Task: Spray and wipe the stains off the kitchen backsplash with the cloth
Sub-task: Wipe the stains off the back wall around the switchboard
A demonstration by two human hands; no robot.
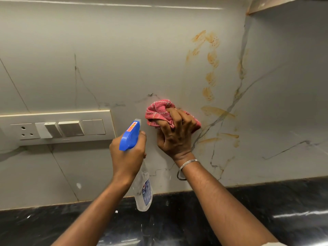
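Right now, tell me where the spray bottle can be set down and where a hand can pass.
The black countertop lies bare right of the right forearm, and left of the spray bottle below the switch panel. Wall is open above that panel. It is crowded mid-frame, where the left hand holding the bottle and the right hand gripping the cloth sit close together.

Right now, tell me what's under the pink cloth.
The pink cloth, bunched in the right hand, presses on the backsplash. Any stain beneath is hidden; orange stains show beside it.
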